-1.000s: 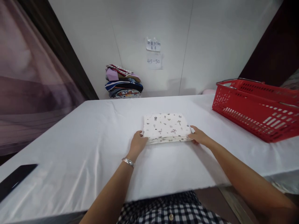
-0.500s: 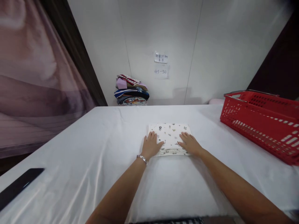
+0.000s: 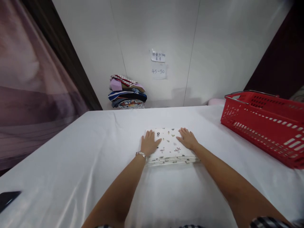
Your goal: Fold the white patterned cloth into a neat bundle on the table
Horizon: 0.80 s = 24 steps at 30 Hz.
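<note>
A folded white cloth [image 3: 169, 148] with small printed figures and leaves lies on the white-covered table, its layered edge facing me. My left hand [image 3: 149, 143] rests flat on its left side, fingers spread and pointing away; a bracelet circles that wrist. On the cloth's far right part lies my right hand [image 3: 187, 138], palm down with the thumb apart from the other fingers. Neither hand grips the cloth. What the cloth is for, or its full size, cannot be told from its folded shape.
A red plastic basket [image 3: 263, 123] with metal handles stands at the right. Behind the table's far edge is a stack of folded fabrics [image 3: 128, 93] against the wall. Paper signs [image 3: 159, 71] hang above. A dark flat object [image 3: 8, 199] lies at the left edge, near a pinkish curtain [image 3: 28, 95].
Both hands have slid farther up the cloth, away from me, and still lie flat. The camera view has shifted slightly, so the dark object sits nearer the picture's left edge.
</note>
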Each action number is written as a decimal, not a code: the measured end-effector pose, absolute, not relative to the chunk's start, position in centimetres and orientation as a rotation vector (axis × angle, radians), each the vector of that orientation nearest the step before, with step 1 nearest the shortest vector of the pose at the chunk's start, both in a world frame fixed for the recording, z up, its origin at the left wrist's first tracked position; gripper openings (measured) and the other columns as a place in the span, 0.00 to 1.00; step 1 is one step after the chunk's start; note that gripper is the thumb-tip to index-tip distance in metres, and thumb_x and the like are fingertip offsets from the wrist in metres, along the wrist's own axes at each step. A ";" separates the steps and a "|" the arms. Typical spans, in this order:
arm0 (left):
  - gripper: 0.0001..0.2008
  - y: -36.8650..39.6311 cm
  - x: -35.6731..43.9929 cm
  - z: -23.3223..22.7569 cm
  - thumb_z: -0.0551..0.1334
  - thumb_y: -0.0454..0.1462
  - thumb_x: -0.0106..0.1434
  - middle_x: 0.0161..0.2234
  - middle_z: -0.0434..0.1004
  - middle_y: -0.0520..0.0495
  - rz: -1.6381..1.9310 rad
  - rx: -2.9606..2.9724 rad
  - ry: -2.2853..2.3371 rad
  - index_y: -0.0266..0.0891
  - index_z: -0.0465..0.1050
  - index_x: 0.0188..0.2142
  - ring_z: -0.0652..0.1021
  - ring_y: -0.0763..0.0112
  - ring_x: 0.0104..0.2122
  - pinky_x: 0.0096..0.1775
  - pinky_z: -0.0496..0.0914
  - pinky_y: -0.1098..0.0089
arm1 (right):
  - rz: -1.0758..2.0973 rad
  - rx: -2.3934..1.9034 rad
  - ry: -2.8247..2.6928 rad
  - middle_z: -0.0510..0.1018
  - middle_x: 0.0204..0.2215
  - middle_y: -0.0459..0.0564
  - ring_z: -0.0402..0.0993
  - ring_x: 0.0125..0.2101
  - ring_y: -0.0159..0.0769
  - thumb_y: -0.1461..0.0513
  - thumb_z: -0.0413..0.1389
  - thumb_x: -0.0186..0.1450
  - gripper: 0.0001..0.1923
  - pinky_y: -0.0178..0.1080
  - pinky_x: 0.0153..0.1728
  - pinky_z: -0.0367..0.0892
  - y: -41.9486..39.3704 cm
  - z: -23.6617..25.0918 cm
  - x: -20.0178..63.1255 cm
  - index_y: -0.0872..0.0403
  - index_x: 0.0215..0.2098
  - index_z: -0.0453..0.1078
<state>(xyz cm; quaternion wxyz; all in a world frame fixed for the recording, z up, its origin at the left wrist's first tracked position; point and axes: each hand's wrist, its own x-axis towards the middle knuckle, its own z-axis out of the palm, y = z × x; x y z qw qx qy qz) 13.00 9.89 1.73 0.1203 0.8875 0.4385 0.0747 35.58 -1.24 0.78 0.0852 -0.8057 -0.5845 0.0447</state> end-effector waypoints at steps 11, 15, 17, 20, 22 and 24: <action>0.35 10.2 12.6 0.8 0.44 0.56 0.63 0.66 0.40 0.45 0.291 2.522 1.270 0.41 0.48 0.64 0.41 0.61 0.65 0.60 0.48 0.56 | 0.128 -2.321 -1.767 0.48 0.65 0.55 0.36 0.65 0.43 0.47 0.40 0.66 0.34 0.45 0.61 0.44 -1.0 -1.1 37.0 0.58 0.63 0.51; 0.35 10.2 12.6 0.8 0.45 0.56 0.63 0.66 0.40 0.45 0.295 2.516 1.263 0.41 0.49 0.64 0.41 0.61 0.65 0.60 0.48 0.55 | 0.158 -2.322 -1.764 0.46 0.65 0.56 0.35 0.65 0.44 0.46 0.39 0.66 0.35 0.46 0.61 0.44 -0.9 -1.3 37.1 0.59 0.64 0.50; 0.35 10.2 12.6 0.7 0.45 0.56 0.63 0.66 0.40 0.45 0.286 2.505 1.269 0.41 0.49 0.64 0.41 0.61 0.65 0.60 0.48 0.55 | 0.169 -2.334 -1.756 0.46 0.66 0.56 0.35 0.65 0.44 0.46 0.39 0.66 0.36 0.46 0.61 0.44 -0.9 -1.3 37.2 0.60 0.64 0.50; 0.35 10.3 12.8 0.5 0.45 0.56 0.62 0.66 0.41 0.46 0.315 2.502 1.269 0.42 0.49 0.63 0.42 0.60 0.65 0.60 0.49 0.54 | 0.169 -2.346 -1.749 0.46 0.66 0.55 0.35 0.65 0.43 0.47 0.40 0.66 0.34 0.46 0.61 0.43 -0.9 -1.1 37.2 0.58 0.64 0.50; 0.34 10.3 12.9 0.4 0.46 0.55 0.62 0.66 0.41 0.46 0.332 2.506 1.261 0.42 0.50 0.63 0.42 0.59 0.65 0.60 0.49 0.53 | 0.175 -2.356 -1.751 0.47 0.65 0.55 0.35 0.65 0.43 0.47 0.40 0.66 0.33 0.46 0.61 0.44 -0.9 -0.6 37.1 0.57 0.64 0.50; 0.34 10.3 13.0 0.4 0.47 0.55 0.62 0.66 0.41 0.47 0.328 2.512 1.254 0.42 0.50 0.63 0.42 0.59 0.65 0.59 0.50 0.52 | 0.199 -2.401 -1.759 0.47 0.65 0.55 0.36 0.65 0.44 0.48 0.41 0.67 0.32 0.49 0.61 0.44 -0.9 0.1 36.8 0.56 0.63 0.51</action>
